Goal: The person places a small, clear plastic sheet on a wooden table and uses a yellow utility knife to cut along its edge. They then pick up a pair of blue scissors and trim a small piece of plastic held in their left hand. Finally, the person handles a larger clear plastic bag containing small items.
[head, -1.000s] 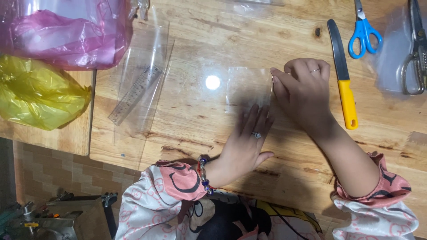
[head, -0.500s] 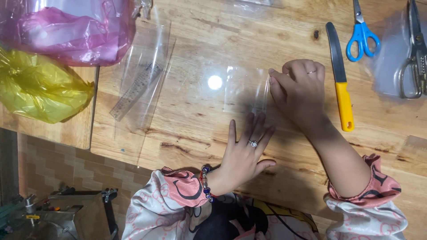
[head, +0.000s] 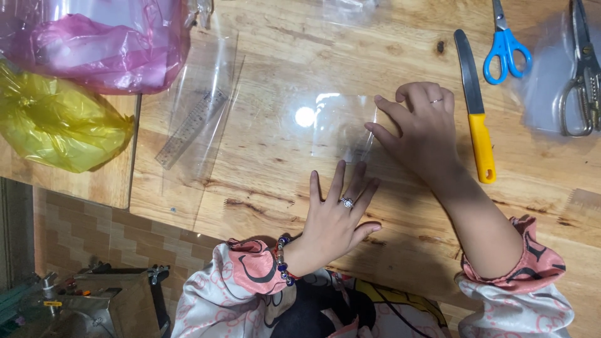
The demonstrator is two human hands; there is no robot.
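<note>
A small clear plastic sheet (head: pixel 341 128) lies flat on the wooden table (head: pixel 263 175) in front of me. My right hand (head: pixel 419 128) presses on its right edge with curled fingers. My left hand (head: pixel 335 216) rests flat with fingers spread on the table, just below the sheet and touching its lower edge. Neither hand holds a tool. Both wrists show pink patterned sleeves, and the left wrist has a bead bracelet.
A yellow-handled knife (head: pixel 476 109) lies right of my right hand, blue scissors (head: pixel 506 44) and metal shears (head: pixel 582 75) beyond it. A clear ruler (head: pixel 191 128) on larger clear film lies left. Pink bag (head: pixel 106 47) and yellow bag (head: pixel 56 122) sit far left.
My left hand has slid down toward me, off the sheet's middle to its lower edge. My right hand stays on the right edge.
</note>
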